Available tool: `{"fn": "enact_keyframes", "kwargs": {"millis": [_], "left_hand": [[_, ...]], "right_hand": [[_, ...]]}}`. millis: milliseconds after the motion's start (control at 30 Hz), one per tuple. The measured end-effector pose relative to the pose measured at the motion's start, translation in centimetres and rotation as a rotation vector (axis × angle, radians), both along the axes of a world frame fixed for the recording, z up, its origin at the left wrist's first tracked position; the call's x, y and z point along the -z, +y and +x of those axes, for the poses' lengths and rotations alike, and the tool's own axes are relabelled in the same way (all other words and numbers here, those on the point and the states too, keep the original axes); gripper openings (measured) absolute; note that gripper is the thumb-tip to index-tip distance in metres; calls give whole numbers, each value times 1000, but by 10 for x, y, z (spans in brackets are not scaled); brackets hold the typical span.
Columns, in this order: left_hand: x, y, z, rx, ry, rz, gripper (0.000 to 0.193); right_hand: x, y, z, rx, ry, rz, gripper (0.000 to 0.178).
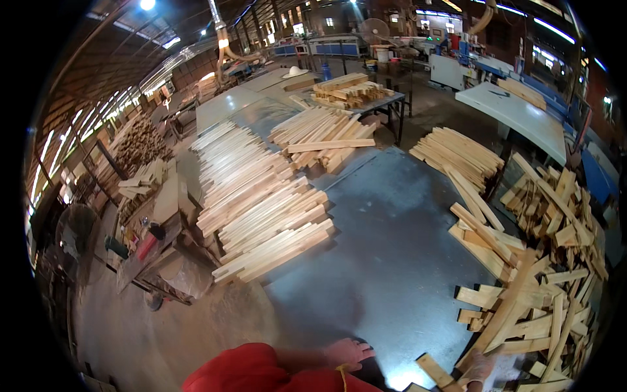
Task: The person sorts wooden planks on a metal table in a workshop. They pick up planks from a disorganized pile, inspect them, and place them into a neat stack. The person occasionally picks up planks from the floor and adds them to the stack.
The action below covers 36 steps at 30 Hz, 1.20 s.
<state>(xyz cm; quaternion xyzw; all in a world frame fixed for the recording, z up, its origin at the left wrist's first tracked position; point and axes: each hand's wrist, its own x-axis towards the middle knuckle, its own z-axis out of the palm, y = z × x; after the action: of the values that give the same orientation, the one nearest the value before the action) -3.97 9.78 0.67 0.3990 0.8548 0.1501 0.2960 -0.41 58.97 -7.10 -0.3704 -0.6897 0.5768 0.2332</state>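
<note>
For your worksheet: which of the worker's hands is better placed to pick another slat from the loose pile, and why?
Probably the right hand: it already touches slats at the edge of the loose pile. The left hand rests on the metal table, away from the wood.

Dim hall, ceiling lamps; glare on metal table (392, 248) near bottom edge; fisheye bend, black rim.

The right hand (481, 367) is partly cut off by the lower edge, and whether its fingers close on the long wooden slat (506, 312) cannot be told. The left hand (348, 353) shows only past a red sleeve (261, 372), its palm hidden. The loose slat pile (555, 261) runs into the dark rim. Far machines (457, 59) are perhaps saws, too small to tell.
</note>
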Motion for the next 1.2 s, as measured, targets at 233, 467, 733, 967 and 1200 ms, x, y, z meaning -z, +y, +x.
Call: {"fn": "enact_keyframes", "kwargs": {"millis": [233,467,733,967,1200], "left_hand": [[-30,-23,-19,-151,-47,151,64],[-13,-15,-64,-541,-170,611,68],[33,-179,-147,-847,487,144,32],[10,-295,-167,-649,853,-379,58],[-10,-231,-157,-825,533,-281,57]], "right_hand": [[-52,-171,-54,-268,-118,130,110],[-113,-376,-93,-545,175,-516,93],[-99,-347,13,-1079,-444,877,94],[-47,-294,53,-1033,-159,956,53],[-74,-235,-13,-1156,-378,831,25]]}}
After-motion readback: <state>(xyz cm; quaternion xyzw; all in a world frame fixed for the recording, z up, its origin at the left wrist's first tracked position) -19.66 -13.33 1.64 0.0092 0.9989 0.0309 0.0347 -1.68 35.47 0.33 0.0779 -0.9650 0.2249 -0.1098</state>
